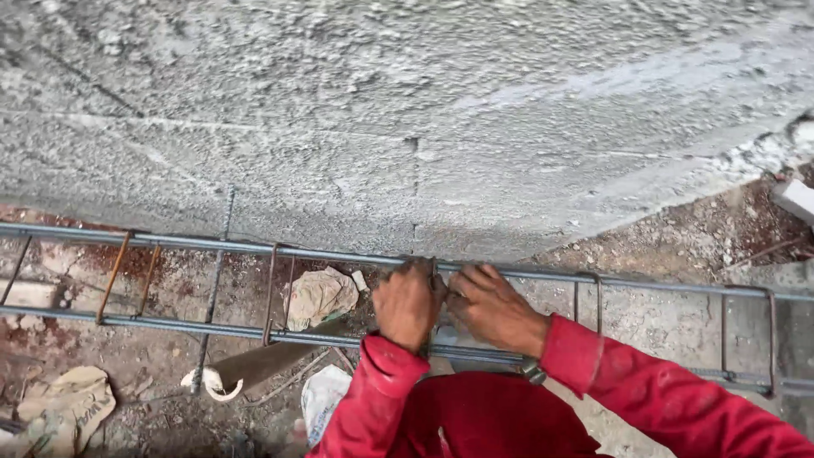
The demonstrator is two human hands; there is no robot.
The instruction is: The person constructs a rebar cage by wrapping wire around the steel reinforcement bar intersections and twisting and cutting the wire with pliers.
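Observation:
A long rebar cage (pixel 212 246) of grey steel bars with rusty stirrups runs across the view in front of a rough grey wall (pixel 407 110). My left hand (pixel 407 304) is closed over the top bar at a stirrup. Right beside it, my right hand (pixel 493 307) rests its fingers on the same bar and stirrup (pixel 436 280); something thin may be pinched there, but it is too small to tell. Both arms wear red sleeves.
Rubble and dirt cover the ground below. Crumpled paper sacks lie at the cage (pixel 318 295) and at lower left (pixel 64 407). A grey plank (pixel 263 363) and a white bag (pixel 322 394) lie near my knees. A concrete block (pixel 795 197) sits at far right.

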